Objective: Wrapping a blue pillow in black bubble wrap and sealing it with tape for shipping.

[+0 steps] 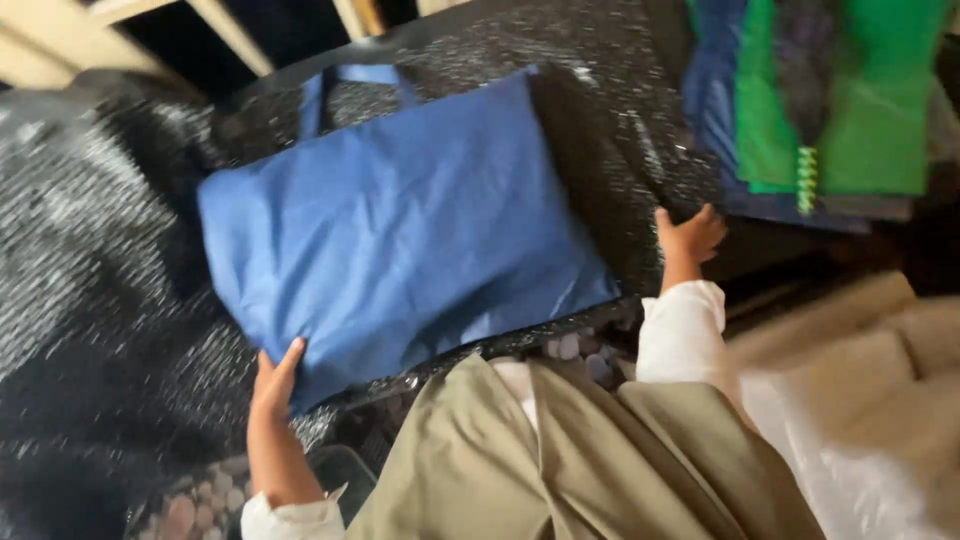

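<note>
Bag point(400, 220), blue fabric, flat and rectangular, lying tilted across the centre of the frame on a black speckled sheet point(90, 300); its two blue handles point(355, 85) stick out at the upper edge, toward the top centre.

Left hand point(272, 388), lower left of centre: fingers closed on the bag's lower left corner, thumb on top of the fabric, the other fingers hidden underneath. White cuff at the wrist near the bottom edge.

Right hand point(688, 238), right of centre: fingers curled over the edge of the black speckled sheet, well apart from the bag's right edge; whether it pinches the sheet or only rests on it cannot be told. White sleeve point(683, 335) below it.

Garment, khaki point(570, 460), the person's own, filling the bottom centre.

Stack of folded bags, green point(860, 100) over blue, upper right corner, with a small yellow-green tag at the lower edge of the green one.

Pebbled surface point(195, 505), grey and pinkish stones, lower left, showing again beneath the sheet's edge near the centre.

Pale wooden slats point(60, 40), upper left corner.

Whitish plastic point(860, 460), crumpled, lower right.
</note>
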